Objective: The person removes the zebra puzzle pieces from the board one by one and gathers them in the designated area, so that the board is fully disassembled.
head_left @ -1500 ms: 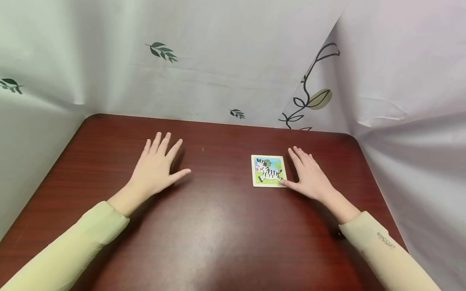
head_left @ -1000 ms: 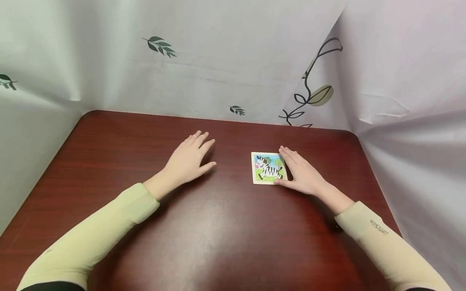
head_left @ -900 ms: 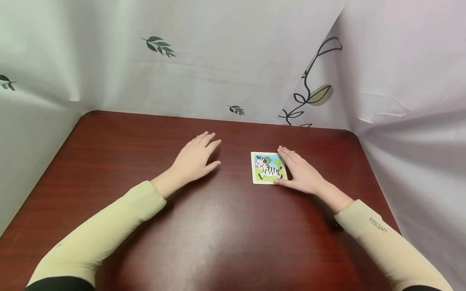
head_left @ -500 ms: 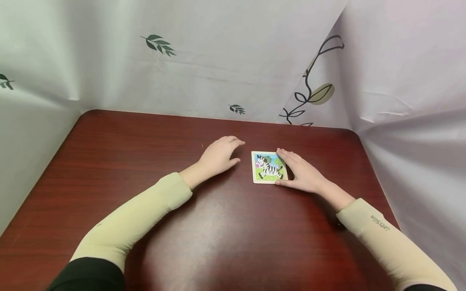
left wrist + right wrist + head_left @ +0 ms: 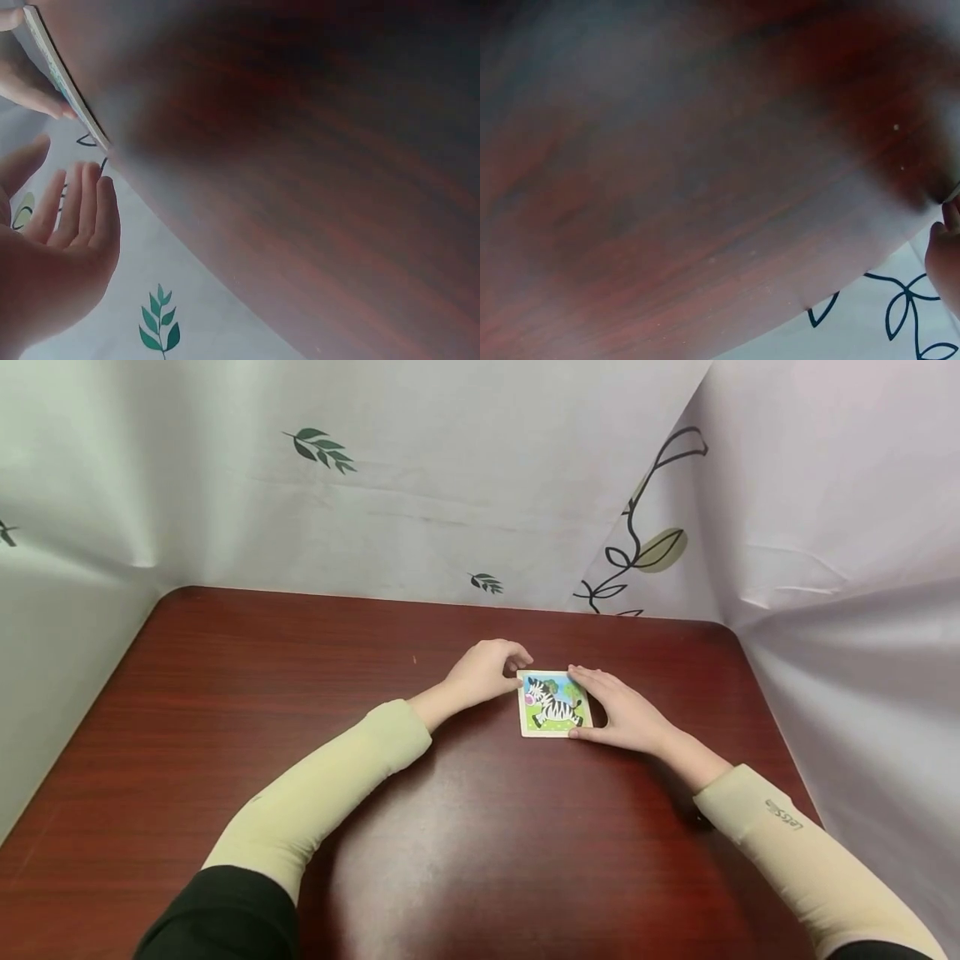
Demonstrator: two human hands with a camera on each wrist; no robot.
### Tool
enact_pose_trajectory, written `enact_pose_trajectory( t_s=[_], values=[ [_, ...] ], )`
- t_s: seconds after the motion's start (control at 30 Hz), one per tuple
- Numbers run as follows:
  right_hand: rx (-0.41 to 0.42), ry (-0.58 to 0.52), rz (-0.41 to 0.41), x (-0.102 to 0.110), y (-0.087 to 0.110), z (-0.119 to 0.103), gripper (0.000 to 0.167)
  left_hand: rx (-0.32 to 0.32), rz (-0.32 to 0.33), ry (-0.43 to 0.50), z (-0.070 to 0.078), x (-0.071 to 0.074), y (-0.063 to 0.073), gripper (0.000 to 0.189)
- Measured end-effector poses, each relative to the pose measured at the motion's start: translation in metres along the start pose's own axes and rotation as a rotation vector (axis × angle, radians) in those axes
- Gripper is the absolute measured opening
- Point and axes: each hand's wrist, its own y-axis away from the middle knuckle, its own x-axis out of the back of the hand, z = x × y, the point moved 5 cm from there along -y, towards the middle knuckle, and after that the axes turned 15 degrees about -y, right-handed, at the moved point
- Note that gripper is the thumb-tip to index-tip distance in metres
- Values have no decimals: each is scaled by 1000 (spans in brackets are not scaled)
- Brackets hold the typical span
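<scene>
R hand (image 5: 626,714) pinches square, pale-rimmed, wood-look zebra-picture panel (image 5: 555,706) at opp. edges. L hand (image 5: 483,672) nr it, thumb & fingers apart; prob. best grip L edge evenly.

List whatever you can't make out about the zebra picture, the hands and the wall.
- Zebra picture: underside hidden in the head view, which faces the printed side.
- Right hand: palm hidden behind its own back in the head view; right wrist view's edge cuts most of it off.
- Leaf print at far left: cut off by the head view's edge.
</scene>
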Motion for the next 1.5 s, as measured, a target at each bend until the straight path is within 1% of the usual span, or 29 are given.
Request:
enact_pose_trajectory(
  t_s=[0.13, 0.3, 0.43, 0.53, 0.6, 0.7, 0.93, 1.1, 1.27, 1.5],
  values=[
    [-6, -4, -2, 0, 0, 2, 101, -14, -41, 41, 3, -5, -8, 25],
    [-4, -3, -6, -1, 1, 3, 100, -25, -77, 16, 5, -9, -17, 24],
    [3, 2, -8, -1, 1, 3, 100, -31, -109, -47, 7, -13, -21, 27],
    [7, 5, -7, -1, 0, 3, 100, -57, -129, -122, 9, -16, -23, 32],
    [10, 7, -6, -1, -1, 3, 100, -77, -136, -159, 10, -17, -24, 34],
    [16, 7, -5, 0, -1, 3, 100, -102, -146, -186, 10, -18, -25, 35],
    [16, 7, -8, -1, -1, 3, 99, -146, -159, -197, 10, -16, -26, 34],
    [12, 8, -8, -2, -1, 4, 100, -172, -154, -213, 9, -18, -28, 30],
    [16, 11, -6, -1, 0, 3, 99, -159, -157, -190, 7, -20, -30, 29],
    [37, 13, -8, -2, 0, 3, 98, -103, -183, -125, 4, -24, -33, 30]
  ],
)
